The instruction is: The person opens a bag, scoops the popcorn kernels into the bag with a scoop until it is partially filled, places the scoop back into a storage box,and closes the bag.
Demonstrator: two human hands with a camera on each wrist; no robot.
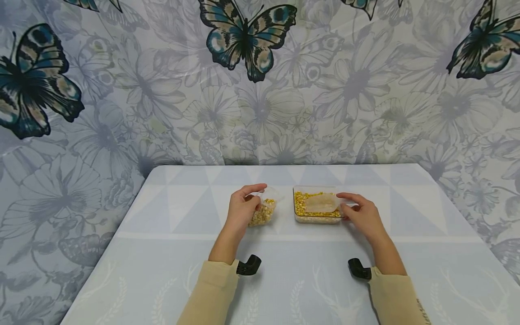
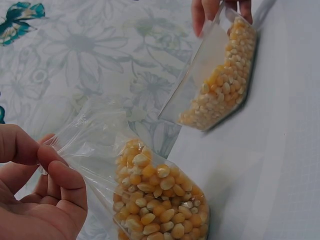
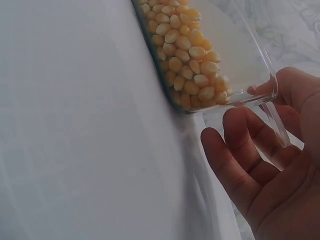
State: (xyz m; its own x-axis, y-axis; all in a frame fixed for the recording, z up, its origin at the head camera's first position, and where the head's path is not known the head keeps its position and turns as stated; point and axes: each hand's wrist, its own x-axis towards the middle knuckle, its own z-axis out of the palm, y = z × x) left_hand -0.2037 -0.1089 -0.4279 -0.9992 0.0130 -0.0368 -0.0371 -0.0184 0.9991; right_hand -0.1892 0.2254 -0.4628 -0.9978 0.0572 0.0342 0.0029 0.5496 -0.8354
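A clear plastic bag point(image 1: 264, 211) of yellow corn kernels stands on the table, its top pinched between the thumb and fingers of my left hand point(image 1: 243, 208). In the left wrist view the bag point(image 2: 160, 195) bulges with kernels below its gathered, see-through top. To its right sits a rectangular glass container point(image 1: 318, 220) holding more kernels. A translucent whitish scoop point(image 1: 322, 203) lies over the corn inside. My right hand point(image 1: 361, 217) is at the container's right end, gripping the scoop's clear handle point(image 3: 276, 125), which sticks out past the rim. The other fingers curve loosely beside the glass.
The table point(image 1: 170, 271) has a pale cover with triangles and antler prints. Behind it hangs a floral cloth point(image 1: 264, 113) with large butterflies. Black wrist mounts point(image 1: 249, 265) stick out from both beige sleeves point(image 1: 211, 293).
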